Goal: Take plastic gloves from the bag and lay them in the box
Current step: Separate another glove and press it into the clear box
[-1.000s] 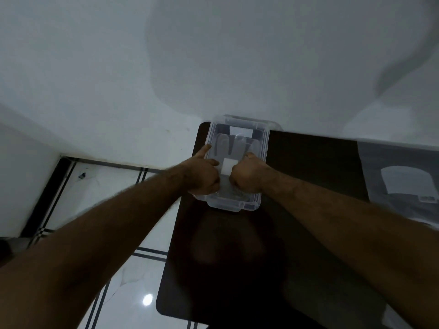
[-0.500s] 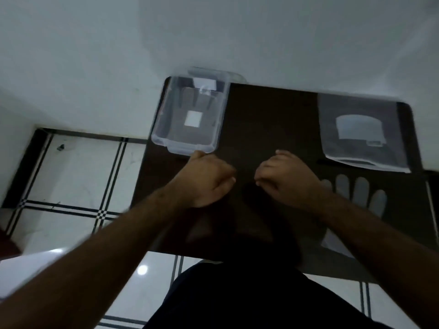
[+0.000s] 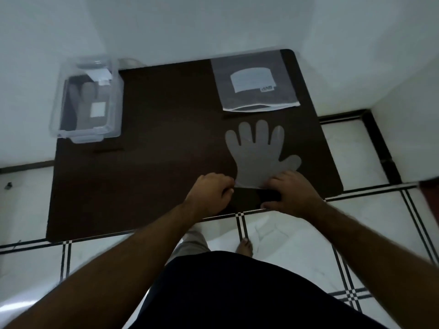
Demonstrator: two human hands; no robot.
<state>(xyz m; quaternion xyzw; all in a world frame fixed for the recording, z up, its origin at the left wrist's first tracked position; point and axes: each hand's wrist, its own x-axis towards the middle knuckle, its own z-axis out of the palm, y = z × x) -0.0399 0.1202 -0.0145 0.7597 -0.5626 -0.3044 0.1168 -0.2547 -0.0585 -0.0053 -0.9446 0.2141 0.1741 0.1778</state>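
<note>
A clear plastic glove (image 3: 257, 153) lies flat on the dark table (image 3: 166, 138), fingers pointing away from me. My left hand (image 3: 210, 194) pinches the left corner of its cuff. The right corner of the cuff lies under the fingers of my right hand (image 3: 291, 194). The clear bag (image 3: 256, 84) with a white label lies behind the glove, its mouth towards me. At the table's far left corner stands the clear plastic box (image 3: 114, 100), and a glove (image 3: 86, 108) lies inside it.
A white wall runs behind and to the left of the table. White floor tiles with black lines (image 3: 241, 222) show below the table's near edge, with my foot (image 3: 244, 248) on them.
My hands have come out of the box, crossed the table to the right and closed on the cuff of the loose glove. The view has swung right and down.
</note>
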